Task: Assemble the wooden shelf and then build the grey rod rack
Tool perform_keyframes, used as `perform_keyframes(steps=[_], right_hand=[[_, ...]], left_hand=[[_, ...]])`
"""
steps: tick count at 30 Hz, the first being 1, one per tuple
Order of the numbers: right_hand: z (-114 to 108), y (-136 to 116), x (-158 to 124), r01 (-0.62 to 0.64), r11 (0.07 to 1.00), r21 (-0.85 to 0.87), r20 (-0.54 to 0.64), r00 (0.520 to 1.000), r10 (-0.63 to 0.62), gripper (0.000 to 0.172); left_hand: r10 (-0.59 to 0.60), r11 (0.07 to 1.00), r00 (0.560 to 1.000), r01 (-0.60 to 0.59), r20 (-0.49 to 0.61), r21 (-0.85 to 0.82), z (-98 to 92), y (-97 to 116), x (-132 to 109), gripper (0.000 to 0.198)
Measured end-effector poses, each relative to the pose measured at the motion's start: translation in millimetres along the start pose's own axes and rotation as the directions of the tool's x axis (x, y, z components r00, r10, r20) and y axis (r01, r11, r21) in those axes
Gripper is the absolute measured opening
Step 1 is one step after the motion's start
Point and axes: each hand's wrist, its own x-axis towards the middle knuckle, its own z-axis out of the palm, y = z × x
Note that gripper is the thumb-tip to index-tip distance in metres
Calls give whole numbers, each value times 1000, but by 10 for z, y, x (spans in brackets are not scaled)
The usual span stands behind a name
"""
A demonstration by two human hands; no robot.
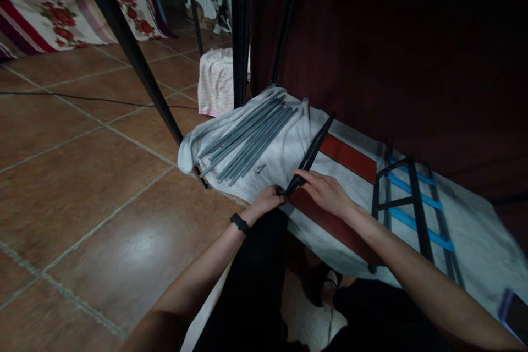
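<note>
A long, narrow black metal frame piece [315, 146] is tilted up over the cloth, its far end pointing away from me. My right hand [325, 190] is closed around its side, thumb and fingers pinching the metal. At the near end my left hand [269, 198] has its fingers curled against the tip; whatever small part they may cover is hidden. Under and beside the piece lie a red-brown board [330, 228] and a second red-brown board [350, 158]. To the left, a bundle of grey rods [251, 140] rests on the white cloth [247, 184], with tiny dark pieces [261, 168] near it.
On the right, a black ladder-like frame [416, 198] lies with blue strips [416, 223] and thin dark bars. Black upright posts [240, 33] stand beyond the cloth. A cable [103, 100] crosses the tiled floor [91, 176]. A phone-like dark object [515, 313] sits at the lower right.
</note>
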Motion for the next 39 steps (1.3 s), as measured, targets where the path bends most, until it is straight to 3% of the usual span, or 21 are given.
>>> perform_keyframes(steps=[5,11,18,24,27,32,34,39], right_hand=[[33,13,12,4,1000,8,-15,1000,-3,44],[33,71,15,4,999,40,-15,1000,-3,52],[56,76,13,37,996,80,-28,999,-35,50],[26,65,5,42,996,77,-35,999,-40,51],[29,63,-4,47,996,81,-34,998,-44,51],[37,88,-28,67,992,111,-41,997,-63,49],[37,99,-34,75,990,123,-41,997,-71,48],[27,97,-43,51,991,124,-30,998,-48,47]], left_hand=[[56,992,996,-48,-73,116,112,11,-11,25],[-17,995,981,36,-191,94,133,22,-38,21],[42,999,991,-40,-127,17,44,16,-71,23],[-28,987,997,16,-68,-162,31,-32,-53,22],[-104,919,994,78,-46,-387,53,-54,-47,21],[-234,672,972,179,23,-718,87,-75,-22,15],[-250,633,967,193,37,-750,94,-75,1,13],[-331,649,943,258,40,-716,112,-48,89,16]])
